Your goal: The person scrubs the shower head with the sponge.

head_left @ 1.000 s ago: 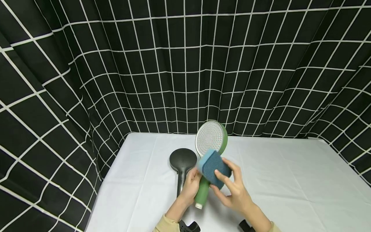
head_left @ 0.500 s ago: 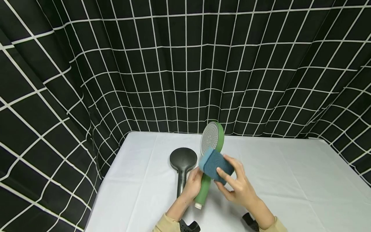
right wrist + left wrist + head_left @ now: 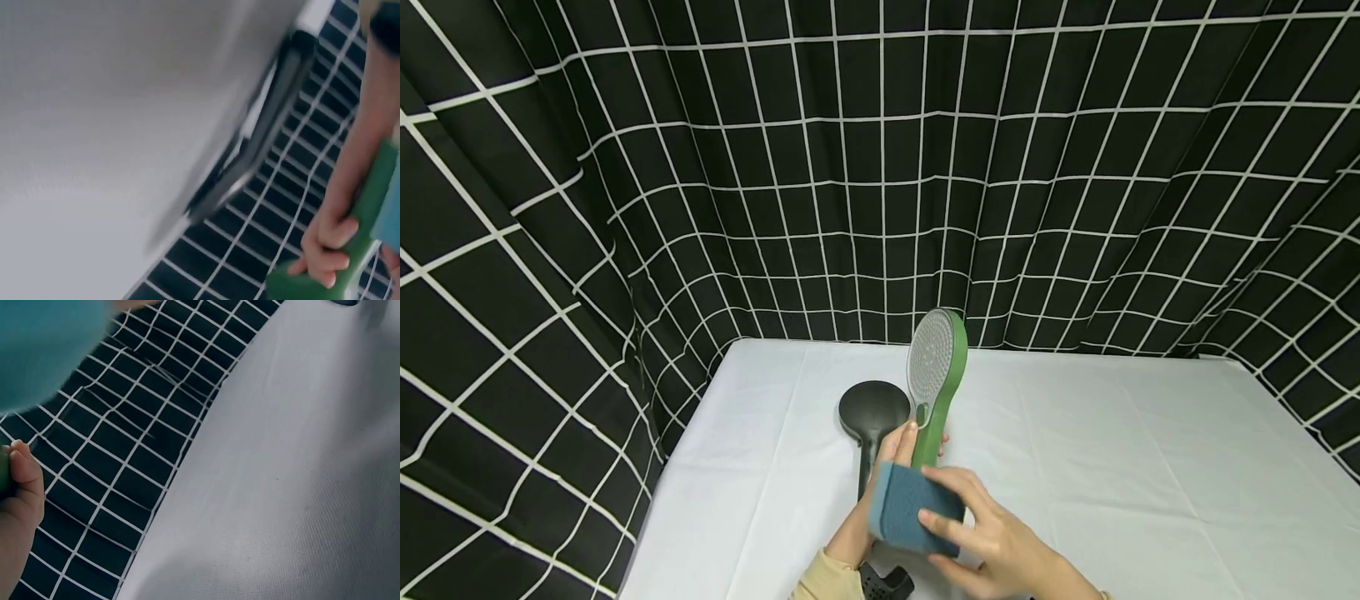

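My left hand (image 3: 891,454) grips the green shower head (image 3: 957,354) by its handle, its pale nozzle face turned to the left and its head end up. In the right wrist view, that hand's fingers (image 3: 331,250) curl round the green handle (image 3: 370,203). My right hand (image 3: 1000,542) pinches a blue sponge (image 3: 917,508) between thumb and fingers, over the lower handle, which the sponge hides. Large and blurred, the sponge (image 3: 47,350) fills the upper left of the left wrist view.
A black shower head (image 3: 874,410) lies on the white tablecloth (image 3: 1120,467), just left of the green one. Black curtains with a white grid (image 3: 857,208) stand behind the table and at both sides.
The sponge and my right hand have moved down the green shower head, from just below its face to the lower handle. The green head has turned, showing its face more edge-on.
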Action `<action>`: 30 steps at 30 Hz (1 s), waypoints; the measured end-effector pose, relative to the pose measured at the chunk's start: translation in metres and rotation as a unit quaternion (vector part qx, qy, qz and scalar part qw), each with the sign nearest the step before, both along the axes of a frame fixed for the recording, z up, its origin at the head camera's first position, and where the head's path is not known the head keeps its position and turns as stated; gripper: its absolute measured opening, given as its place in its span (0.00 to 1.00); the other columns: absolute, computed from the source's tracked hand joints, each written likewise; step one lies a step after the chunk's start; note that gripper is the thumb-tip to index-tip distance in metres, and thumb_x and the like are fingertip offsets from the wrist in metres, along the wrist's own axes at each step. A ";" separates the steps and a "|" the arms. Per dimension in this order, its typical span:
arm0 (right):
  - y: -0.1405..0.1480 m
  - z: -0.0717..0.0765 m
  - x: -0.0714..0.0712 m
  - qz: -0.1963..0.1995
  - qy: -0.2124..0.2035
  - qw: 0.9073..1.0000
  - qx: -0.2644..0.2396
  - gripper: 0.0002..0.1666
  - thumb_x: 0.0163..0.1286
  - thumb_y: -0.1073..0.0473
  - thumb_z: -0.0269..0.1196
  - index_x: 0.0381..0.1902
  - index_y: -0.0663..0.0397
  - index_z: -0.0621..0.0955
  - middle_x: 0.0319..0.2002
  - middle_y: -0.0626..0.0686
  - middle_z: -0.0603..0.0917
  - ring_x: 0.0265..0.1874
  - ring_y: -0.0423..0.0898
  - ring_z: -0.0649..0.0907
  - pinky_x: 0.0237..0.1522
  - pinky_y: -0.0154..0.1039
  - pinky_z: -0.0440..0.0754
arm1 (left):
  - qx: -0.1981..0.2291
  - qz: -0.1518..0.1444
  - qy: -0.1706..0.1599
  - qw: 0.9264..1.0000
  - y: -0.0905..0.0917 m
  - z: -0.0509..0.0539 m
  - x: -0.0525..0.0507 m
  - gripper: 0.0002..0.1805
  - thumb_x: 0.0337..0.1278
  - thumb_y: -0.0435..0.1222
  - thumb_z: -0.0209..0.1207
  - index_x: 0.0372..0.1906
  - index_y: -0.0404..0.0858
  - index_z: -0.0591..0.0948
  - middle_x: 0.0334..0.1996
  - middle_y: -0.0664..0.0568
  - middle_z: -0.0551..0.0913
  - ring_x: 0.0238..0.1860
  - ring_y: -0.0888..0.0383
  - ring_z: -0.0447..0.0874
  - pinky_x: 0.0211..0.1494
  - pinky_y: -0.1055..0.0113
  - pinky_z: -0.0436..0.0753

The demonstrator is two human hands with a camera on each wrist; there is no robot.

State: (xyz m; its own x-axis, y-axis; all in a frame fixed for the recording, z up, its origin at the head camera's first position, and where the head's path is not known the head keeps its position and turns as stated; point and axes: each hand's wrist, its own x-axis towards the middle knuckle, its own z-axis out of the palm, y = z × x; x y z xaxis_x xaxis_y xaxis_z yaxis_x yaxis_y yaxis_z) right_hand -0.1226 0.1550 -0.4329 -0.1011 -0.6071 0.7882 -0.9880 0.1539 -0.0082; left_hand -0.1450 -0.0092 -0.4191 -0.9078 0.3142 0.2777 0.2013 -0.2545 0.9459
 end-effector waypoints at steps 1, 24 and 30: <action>0.000 -0.001 0.002 0.013 0.004 1.000 0.018 0.23 0.59 0.54 0.65 0.50 0.61 0.78 0.55 0.75 0.66 0.55 0.62 0.69 0.58 0.41 0.69 | 0.003 -0.002 0.015 1.000 0.000 0.002 0.000 0.21 0.73 0.31 0.30 0.47 0.14 0.68 0.34 0.46 0.77 0.32 0.68 0.74 0.37 0.76 0.76; -0.011 0.007 -0.001 -0.018 -0.072 0.996 -0.055 0.21 0.61 0.54 0.65 0.46 0.63 0.79 0.54 0.76 0.66 0.57 0.61 0.67 0.62 0.37 0.64 | 0.047 -0.014 -0.023 0.999 -0.007 -0.005 -0.006 0.27 0.74 0.44 0.33 0.47 0.20 0.68 0.31 0.58 0.74 0.30 0.68 0.74 0.36 0.75 0.75; -0.012 -0.003 0.004 0.033 -0.074 0.997 -0.007 0.23 0.58 0.55 0.68 0.49 0.61 0.80 0.57 0.73 0.65 0.58 0.59 0.66 0.61 0.37 0.65 | 0.050 -0.007 -0.013 0.999 -0.011 0.014 -0.002 0.21 0.75 0.38 0.29 0.39 0.28 0.70 0.24 0.56 0.73 0.21 0.70 0.71 0.25 0.78 0.73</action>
State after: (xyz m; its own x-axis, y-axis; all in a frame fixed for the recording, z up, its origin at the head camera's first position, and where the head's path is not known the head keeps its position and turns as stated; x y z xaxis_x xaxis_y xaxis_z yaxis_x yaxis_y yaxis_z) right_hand -0.1189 0.1434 -0.4360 -0.1775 -0.6059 0.7755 -0.9838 0.0876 -0.1567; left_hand -0.1472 -0.0206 -0.4056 -0.9110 0.2982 0.2849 0.1732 -0.3502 0.9205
